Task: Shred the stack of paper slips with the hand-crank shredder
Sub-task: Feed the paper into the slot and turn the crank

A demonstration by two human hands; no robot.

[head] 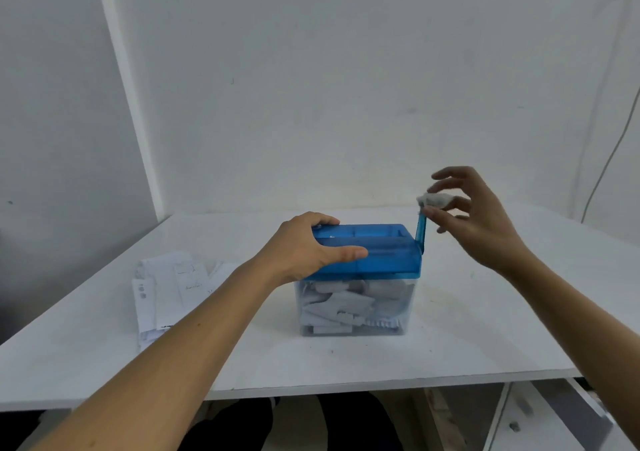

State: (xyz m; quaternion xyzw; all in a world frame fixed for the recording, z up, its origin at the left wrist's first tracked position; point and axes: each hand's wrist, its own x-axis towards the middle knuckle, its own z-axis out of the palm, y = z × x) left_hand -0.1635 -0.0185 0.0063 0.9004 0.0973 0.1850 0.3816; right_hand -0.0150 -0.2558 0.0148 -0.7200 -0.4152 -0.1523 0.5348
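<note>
Under blue plastic lid (388,253), crinkled shreds (346,307)

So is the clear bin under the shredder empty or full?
Mostly full: white paper pieces show through the clear bin walls, piled nearly up to the blue lid.

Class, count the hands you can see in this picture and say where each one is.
2. The left hand grips the blue shredder lid; the right hand is at the white crank knob on the lid's right side, curled around it. None looks hidden.
</note>
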